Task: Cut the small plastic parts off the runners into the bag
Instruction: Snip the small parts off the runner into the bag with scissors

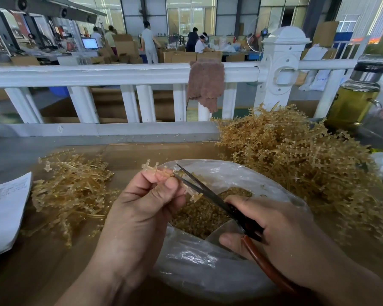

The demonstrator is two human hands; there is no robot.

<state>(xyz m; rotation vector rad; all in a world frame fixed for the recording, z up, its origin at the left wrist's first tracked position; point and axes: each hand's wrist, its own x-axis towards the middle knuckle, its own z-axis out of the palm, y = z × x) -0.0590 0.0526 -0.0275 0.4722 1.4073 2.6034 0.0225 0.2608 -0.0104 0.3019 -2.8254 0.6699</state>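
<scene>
Two hands work over the open mouth of a clear plastic bag (195, 268). The left hand's (142, 208) thumb and fingertips (170, 184) pinch a short amber runner (152, 167), holding it above the bag with its small knobbed parts sticking out to the far left and to the near right of the grip. The right hand (281, 228) has its fingers (237, 200) curled round the handles of a pair of scissors (208, 192). One reddish-brown handle loop shows below the palm. The dark blades point far and left, standing narrowly apart, and cross the runner just beside the left fingertips.

Below the blades, inside the bag, lies a heap of cut small parts (199, 215) of the same amber colour. The bag rests on a brown cardboard sheet (42, 266) that covers the near part of the table.

Right of the bag, and farther back, rises a large tangled pile of runners (296, 164) with parts on them. A smaller, flatter pile (69, 193) lies left of the left hand. At the left edge sits a white sheet of paper (5, 210).

Beyond the table runs a white railing (97, 74) with a brown cloth (206, 82) draped over it. A bottle of yellowish liquid (354, 98) stands at the far right. Several people work among cardboard boxes far behind.
</scene>
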